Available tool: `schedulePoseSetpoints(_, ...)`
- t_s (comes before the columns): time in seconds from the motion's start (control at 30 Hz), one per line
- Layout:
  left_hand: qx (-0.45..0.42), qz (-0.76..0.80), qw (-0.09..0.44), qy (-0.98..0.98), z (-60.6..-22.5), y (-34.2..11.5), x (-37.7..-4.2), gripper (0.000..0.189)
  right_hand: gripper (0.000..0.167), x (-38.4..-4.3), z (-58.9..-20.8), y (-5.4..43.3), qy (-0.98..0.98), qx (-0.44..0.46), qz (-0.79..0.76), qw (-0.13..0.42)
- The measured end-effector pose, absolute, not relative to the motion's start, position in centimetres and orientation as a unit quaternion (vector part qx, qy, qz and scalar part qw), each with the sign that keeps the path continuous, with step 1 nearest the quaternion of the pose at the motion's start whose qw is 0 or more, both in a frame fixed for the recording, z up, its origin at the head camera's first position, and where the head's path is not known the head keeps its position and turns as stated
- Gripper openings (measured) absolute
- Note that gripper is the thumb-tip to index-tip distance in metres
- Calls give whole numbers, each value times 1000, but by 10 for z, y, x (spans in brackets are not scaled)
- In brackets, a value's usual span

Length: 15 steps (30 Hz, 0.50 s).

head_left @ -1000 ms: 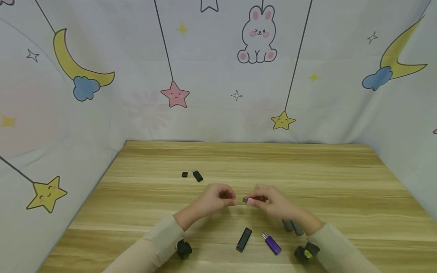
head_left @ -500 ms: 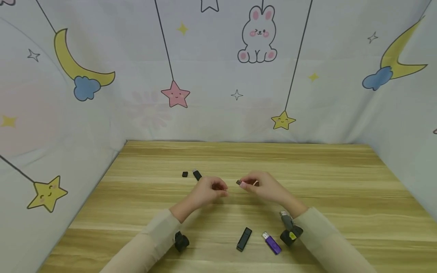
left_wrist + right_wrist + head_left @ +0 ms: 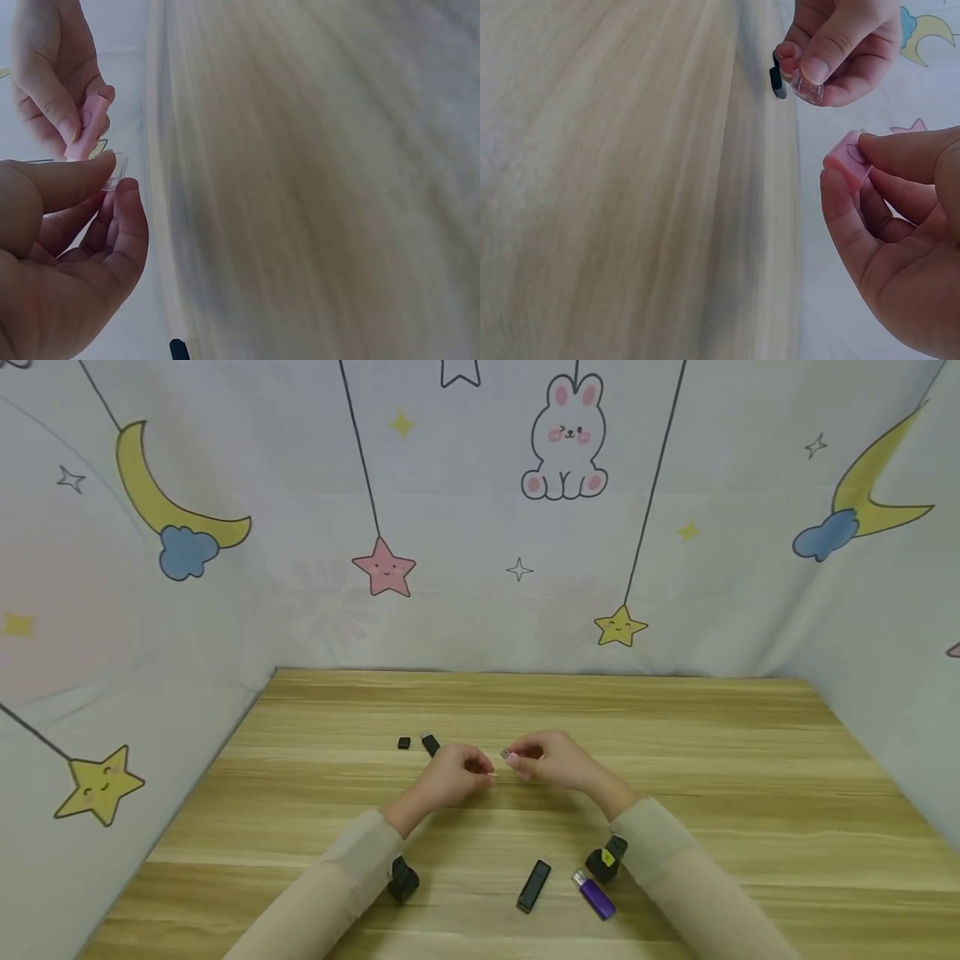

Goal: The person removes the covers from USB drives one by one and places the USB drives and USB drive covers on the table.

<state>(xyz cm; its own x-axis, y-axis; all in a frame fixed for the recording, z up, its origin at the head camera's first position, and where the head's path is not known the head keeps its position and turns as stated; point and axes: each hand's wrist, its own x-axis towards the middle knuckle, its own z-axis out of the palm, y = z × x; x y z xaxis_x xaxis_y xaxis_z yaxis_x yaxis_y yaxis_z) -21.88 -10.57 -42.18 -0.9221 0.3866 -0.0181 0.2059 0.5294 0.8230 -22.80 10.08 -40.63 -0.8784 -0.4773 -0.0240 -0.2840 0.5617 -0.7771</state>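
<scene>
Capping seems the step in hand: the left hand [image 3: 457, 770] pinches a clear cap [image 3: 808, 90] in its grip, the right hand [image 3: 564, 762] a pink USB flash drive [image 3: 847, 162], just apart above the surface [image 3: 690, 752]. The next move likely calls for alignment (which way the cap faces is hard to tell). Both hands sit farther forward than a second ago.

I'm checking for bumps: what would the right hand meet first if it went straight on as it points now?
Probably the small clear piece the left hand pinches, across a gap from the right hand; depth is unclear, so the left hand might come first.
</scene>
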Motion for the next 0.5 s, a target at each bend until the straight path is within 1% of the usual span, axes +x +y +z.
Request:
schedulePoseSetpoints(0.23, 167, 425, 89, 885, -424, -105, -222, 5, 26, -235, -415, 94, 878, -203, -411, 134)
schedulePoseSetpoints(0.5, 159, 416, 90, 891, -424, -106, -224, 7, 22, -240, -418, 88, 876, -188, -413, 161)
